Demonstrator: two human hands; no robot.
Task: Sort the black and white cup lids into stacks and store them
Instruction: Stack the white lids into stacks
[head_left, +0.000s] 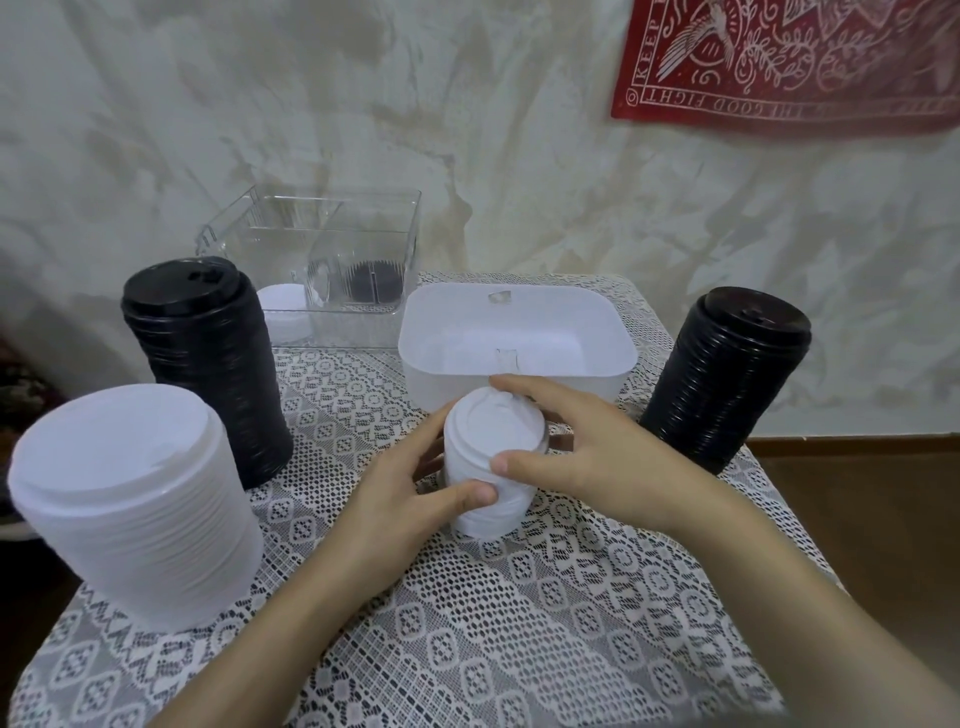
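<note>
— Where's your short white lid stack (491, 457)?

— Mid-tabletop (467, 623), just before the white bin (519, 332). Your left hand (415, 488) and right hand (587, 457) each have a closed grip on its sides.

— Around it?

— Tall white stack (135, 504) at your left; black stacks (208, 364) (727, 379) either side.

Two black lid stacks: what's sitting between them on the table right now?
In the head view, between the left black stack and right black stack sit the white bin and, nearer the camera, the small white lid stack, held by both hands.
</note>
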